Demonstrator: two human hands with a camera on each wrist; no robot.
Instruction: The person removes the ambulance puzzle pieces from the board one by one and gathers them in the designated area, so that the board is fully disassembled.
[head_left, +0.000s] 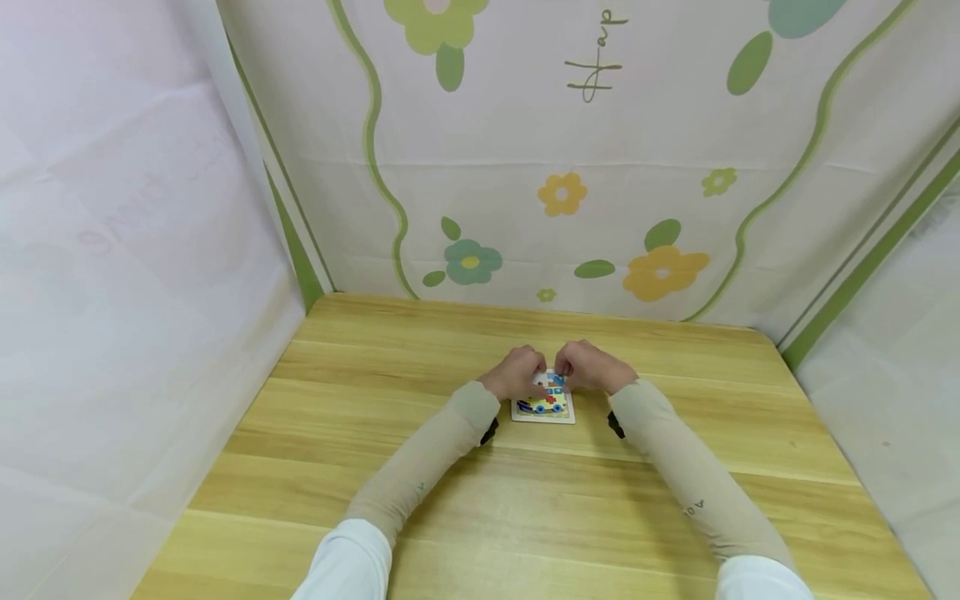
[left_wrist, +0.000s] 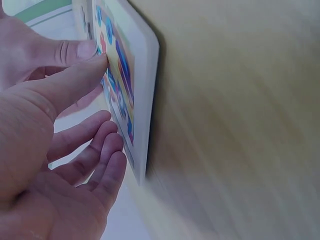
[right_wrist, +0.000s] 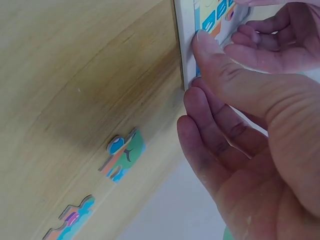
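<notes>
A small jigsaw puzzle (head_left: 544, 408) in a white-edged tray (left_wrist: 148, 80) lies flat on the wooden table, showing a yellow vehicle with blue wheels and a red cross. My left hand (head_left: 517, 374) is over its left side. In the left wrist view that thumb (left_wrist: 85, 80) presses on the picture, with the other fingers loosely bent by the tray's edge. My right hand (head_left: 592, 367) is over the upper right corner. Its thumb (right_wrist: 210, 47) presses near the picture's edge, and its other fingertips lie close to the rim. Part of the picture is hidden under both hands.
In the right wrist view, a green and orange puzzle piece (right_wrist: 126, 156) and a blue one with a purple patch (right_wrist: 72, 220) lie loose on the table (head_left: 525, 517). A flower-printed cloth (head_left: 510, 150) hangs behind the table, with pale cloth walls at both sides.
</notes>
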